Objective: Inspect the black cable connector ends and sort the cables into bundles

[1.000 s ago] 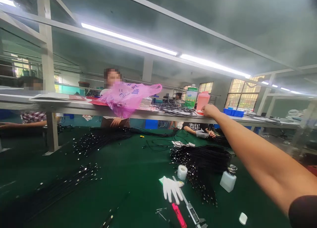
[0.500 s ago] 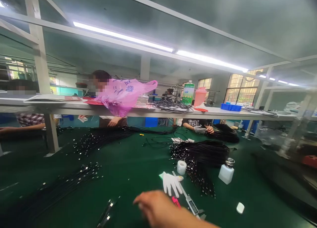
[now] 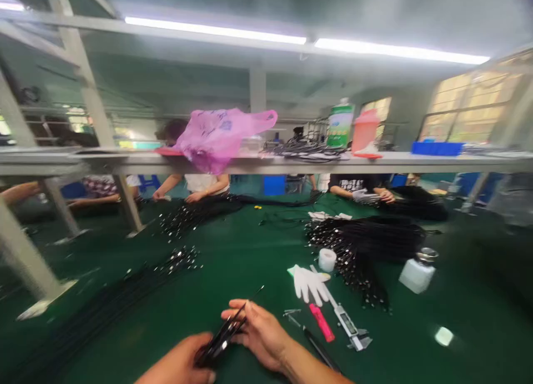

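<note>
Low in the view, both my hands grip a thin bundle of black cables [image 3: 222, 337] with metal tips. My left hand [image 3: 183, 363] is closed round its lower end. My right hand [image 3: 256, 333] pinches the bundle higher up, fingers curled about it. One cable tip pokes out toward the upper right. The hands hover just above the green table [image 3: 233, 256].
Near my right hand lie a white glove [image 3: 308, 284], a red cutter [image 3: 321, 323], a caliper [image 3: 345, 320], tweezers and a tape roll [image 3: 327, 259]. Cable heaps [image 3: 366, 245] and a white bottle [image 3: 417, 273] sit right; more cables [image 3: 125, 289] left. Other people work across the table under a shelf [image 3: 266, 163].
My right arm has come down from the shelf to the table's near edge. Both hands have taken hold of a cable bundle. The camera has tilted down.
</note>
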`<state>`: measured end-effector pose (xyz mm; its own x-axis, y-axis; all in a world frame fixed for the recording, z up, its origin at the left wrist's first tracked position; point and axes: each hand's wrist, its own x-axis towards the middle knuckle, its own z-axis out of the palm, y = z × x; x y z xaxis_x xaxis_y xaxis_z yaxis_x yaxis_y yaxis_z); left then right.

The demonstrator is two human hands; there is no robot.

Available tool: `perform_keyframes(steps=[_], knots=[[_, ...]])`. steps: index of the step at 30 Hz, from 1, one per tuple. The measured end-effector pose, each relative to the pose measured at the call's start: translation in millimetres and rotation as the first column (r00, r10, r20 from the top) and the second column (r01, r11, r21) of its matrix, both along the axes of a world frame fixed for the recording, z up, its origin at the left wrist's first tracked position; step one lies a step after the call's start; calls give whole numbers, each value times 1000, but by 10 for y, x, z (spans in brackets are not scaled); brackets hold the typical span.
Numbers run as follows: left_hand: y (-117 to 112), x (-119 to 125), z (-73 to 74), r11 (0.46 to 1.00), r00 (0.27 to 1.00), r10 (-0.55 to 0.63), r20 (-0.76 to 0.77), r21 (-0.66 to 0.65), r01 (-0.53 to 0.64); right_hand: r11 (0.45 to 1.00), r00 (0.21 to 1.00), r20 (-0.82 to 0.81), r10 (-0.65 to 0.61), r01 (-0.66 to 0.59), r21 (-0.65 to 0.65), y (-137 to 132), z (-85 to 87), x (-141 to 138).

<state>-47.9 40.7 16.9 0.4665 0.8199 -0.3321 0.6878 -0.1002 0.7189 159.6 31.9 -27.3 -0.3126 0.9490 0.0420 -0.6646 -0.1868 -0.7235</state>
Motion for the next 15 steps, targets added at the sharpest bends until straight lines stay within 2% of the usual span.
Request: perform_keyframes(steps=[2,4,9,15], knots=[[-15,107,63,998,999,-50,4,27,50,999,999,11,43,-43,21,-60,12,51],[-20,172,70,999,999,-41,27,31,40,999,999,8,33,-33,9,-76,-7,102],[-74,182,-47,973,956,114,268,-224,-54,992,995,19,-99,100,-72,-52,-93,169],[-116,198,-130,948,912,168,376,-317,-44,983,985,92,-145,154,-99,-64,-101,215]])
